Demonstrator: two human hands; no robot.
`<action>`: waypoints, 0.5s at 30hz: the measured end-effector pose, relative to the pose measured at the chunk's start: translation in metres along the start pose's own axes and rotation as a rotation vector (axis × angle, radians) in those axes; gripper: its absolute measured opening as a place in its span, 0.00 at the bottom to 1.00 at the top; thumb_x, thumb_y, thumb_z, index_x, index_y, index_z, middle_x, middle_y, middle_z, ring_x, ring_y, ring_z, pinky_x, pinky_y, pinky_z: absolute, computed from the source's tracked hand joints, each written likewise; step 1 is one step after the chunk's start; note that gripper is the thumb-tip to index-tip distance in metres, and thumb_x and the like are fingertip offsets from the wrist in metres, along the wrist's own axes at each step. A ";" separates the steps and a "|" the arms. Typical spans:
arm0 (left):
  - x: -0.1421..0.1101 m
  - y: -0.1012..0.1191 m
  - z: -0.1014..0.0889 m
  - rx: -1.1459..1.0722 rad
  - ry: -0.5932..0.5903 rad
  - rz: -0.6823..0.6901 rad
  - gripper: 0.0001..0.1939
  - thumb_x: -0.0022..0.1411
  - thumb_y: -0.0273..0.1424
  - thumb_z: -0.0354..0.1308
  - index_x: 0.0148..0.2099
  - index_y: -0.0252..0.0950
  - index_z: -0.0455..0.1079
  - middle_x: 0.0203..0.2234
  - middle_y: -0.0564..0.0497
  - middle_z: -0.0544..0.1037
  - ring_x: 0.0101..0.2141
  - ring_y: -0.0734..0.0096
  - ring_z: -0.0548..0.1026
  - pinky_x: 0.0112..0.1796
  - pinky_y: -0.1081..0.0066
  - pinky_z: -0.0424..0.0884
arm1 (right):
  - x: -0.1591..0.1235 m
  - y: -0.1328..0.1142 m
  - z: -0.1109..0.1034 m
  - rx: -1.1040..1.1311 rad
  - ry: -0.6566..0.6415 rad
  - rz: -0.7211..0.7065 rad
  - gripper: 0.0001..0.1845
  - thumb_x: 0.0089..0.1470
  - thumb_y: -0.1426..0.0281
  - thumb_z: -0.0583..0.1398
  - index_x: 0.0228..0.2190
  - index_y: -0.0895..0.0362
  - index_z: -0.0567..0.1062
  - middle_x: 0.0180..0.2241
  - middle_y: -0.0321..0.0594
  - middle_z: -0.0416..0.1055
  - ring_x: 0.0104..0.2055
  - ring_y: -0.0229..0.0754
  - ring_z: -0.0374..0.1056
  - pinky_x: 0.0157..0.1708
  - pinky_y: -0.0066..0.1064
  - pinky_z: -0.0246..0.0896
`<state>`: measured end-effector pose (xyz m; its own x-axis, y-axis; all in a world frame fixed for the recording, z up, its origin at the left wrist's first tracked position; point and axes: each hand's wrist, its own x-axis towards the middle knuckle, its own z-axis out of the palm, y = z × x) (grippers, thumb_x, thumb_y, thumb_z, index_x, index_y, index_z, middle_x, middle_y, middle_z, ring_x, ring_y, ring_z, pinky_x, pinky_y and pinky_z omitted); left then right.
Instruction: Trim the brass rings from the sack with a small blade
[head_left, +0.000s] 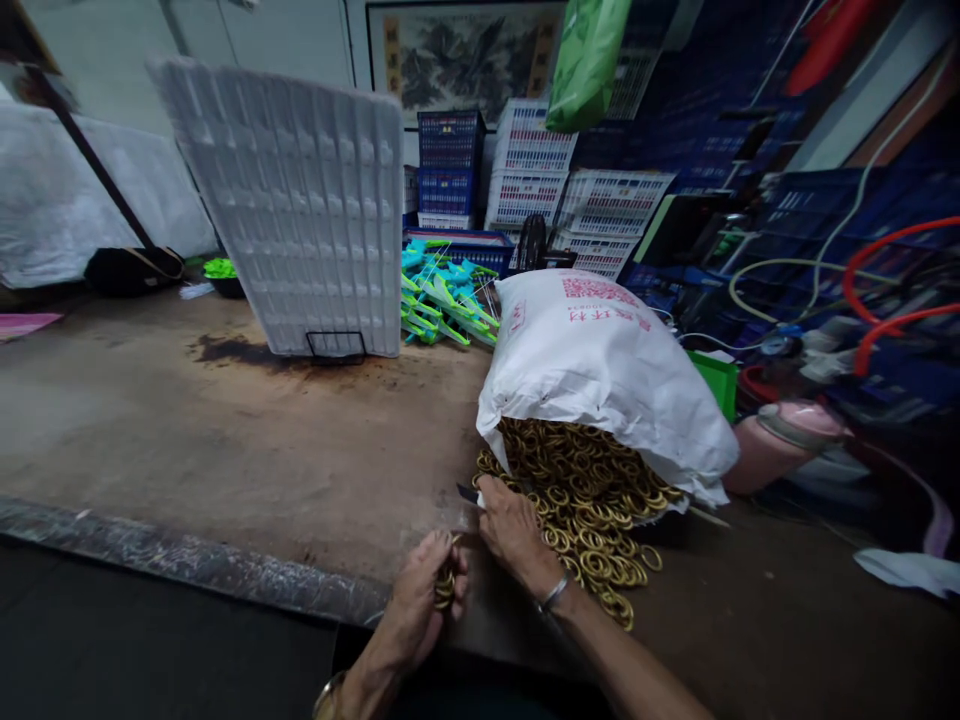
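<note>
I read the left hand [416,600] as curled round several gold-coloured metal rings [445,588] near the table [322,470]'s front edge. The right hand [514,530], pinching an apparent dark-tipped tool [468,493], is nearer the loose gold-coloured ring heap [596,540], rightward, tonguing from the white plastic sack [592,350] toward that edge.

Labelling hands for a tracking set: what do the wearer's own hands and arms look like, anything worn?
Left hand and right hand are both ungloved. No sleeve shows on either forearm. A slim silver-toned band circles the right wrist; a gold-toned bangle circles the left.
</note>
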<state>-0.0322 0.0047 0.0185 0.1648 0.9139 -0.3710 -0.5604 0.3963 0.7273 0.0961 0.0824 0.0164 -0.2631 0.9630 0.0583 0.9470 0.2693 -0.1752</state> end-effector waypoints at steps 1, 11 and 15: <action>0.001 0.001 -0.003 -0.035 0.007 -0.004 0.16 0.52 0.43 0.57 0.28 0.35 0.60 0.23 0.55 0.69 0.18 0.82 0.65 0.16 0.80 0.56 | 0.006 0.000 0.004 -0.025 0.010 0.009 0.13 0.47 0.77 0.52 0.37 0.56 0.67 0.35 0.41 0.70 0.32 0.39 0.67 0.28 0.26 0.49; 0.020 0.000 -0.031 -0.249 0.050 -0.125 0.17 0.39 0.38 0.67 0.30 0.36 0.66 0.18 0.56 0.71 0.15 0.79 0.66 0.13 0.80 0.51 | 0.035 0.015 0.035 -0.053 0.002 0.029 0.20 0.53 0.75 0.50 0.48 0.56 0.65 0.45 0.50 0.69 0.40 0.44 0.70 0.36 0.31 0.59; 0.026 -0.003 -0.034 -0.319 0.026 -0.167 0.14 0.39 0.36 0.68 0.23 0.33 0.67 0.17 0.52 0.72 0.17 0.78 0.69 0.15 0.81 0.54 | 0.033 0.020 0.046 -0.029 0.045 0.031 0.21 0.51 0.73 0.53 0.49 0.57 0.66 0.50 0.52 0.65 0.52 0.51 0.61 0.47 0.38 0.55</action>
<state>-0.0538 0.0245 -0.0133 0.2570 0.8345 -0.4875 -0.7531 0.4890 0.4400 0.0976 0.1202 -0.0301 -0.2252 0.9695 0.0971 0.9597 0.2380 -0.1495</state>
